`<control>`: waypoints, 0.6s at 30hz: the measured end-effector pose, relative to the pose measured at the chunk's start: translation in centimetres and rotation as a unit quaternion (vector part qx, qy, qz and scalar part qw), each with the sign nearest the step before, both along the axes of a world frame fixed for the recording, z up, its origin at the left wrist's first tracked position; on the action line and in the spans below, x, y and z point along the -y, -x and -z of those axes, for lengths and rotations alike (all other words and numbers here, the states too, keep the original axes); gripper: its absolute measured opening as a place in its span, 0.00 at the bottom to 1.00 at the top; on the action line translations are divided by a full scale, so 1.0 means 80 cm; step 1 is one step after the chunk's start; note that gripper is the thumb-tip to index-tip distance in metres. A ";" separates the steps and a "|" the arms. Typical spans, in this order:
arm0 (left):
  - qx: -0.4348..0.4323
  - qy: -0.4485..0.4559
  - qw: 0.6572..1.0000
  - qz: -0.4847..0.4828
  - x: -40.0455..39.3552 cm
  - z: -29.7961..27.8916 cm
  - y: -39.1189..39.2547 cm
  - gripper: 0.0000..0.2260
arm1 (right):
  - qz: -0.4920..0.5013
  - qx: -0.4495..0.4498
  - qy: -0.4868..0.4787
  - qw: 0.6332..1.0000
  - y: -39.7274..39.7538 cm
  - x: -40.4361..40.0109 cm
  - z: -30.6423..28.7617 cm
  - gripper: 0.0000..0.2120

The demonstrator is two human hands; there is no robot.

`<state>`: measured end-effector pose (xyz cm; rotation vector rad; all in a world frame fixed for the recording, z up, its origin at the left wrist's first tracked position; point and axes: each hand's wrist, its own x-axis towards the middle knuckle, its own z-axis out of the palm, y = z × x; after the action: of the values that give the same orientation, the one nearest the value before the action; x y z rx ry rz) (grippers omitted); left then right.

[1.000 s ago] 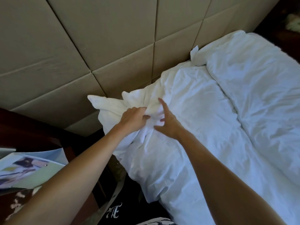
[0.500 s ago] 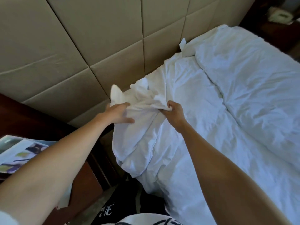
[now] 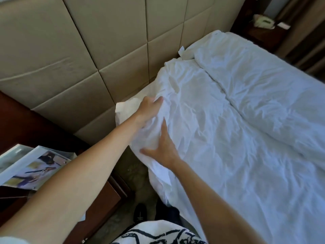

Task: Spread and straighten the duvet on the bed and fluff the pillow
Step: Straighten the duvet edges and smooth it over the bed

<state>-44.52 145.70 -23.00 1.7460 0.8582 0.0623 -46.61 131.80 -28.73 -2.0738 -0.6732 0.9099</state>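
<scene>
Duvet (image 3: 219, 138): white and creased, lying over the bed; its long axis runs from the near right up toward the padded headboard (image 3: 105, 50), with a lengthwise fold ridge further right
Near corner of the duvet (image 3: 126, 110): bunched at the head end on the left side of the bed, just beside the headboard — directly ahead of both hands
Pillow: cannot tell it apart from the white bedding at the head end
Left hand (image 3: 149, 110): the nearer of the two to the headboard, at the bunched corner; fingers curled down into the cloth, though whether they grip it or only press it I cannot tell
Right hand (image 3: 163, 147): just below the left, fingers straight and spread, thumb out to the left, palm pressed flat on the duvet's side edge — it holds nothing
Likely next move: judged from this, smoothing the corner toward the headboard, the flat hand anchoring the edge
Beside the bed: a dark wooden table (image 3: 26, 120) on the left with a printed sheet (image 3: 33, 166) on it
</scene>
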 end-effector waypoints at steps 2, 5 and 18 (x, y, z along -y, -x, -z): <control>0.065 0.054 0.996 0.033 0.018 -0.023 0.010 0.10 | 0.176 0.019 0.000 0.984 0.030 -0.003 0.006 0.18; 0.120 0.040 0.975 0.184 0.040 -0.069 0.032 0.09 | 0.306 0.010 -0.012 0.952 0.032 0.000 -0.002 0.17; 0.126 -0.759 0.498 0.400 0.030 -0.040 0.088 0.29 | 0.330 -0.105 -0.224 0.911 -0.005 0.067 -0.100 0.13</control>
<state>-51.58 143.31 -19.79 3.4666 -0.7610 0.5827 -46.23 126.44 -20.70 -1.5857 -0.0276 0.5093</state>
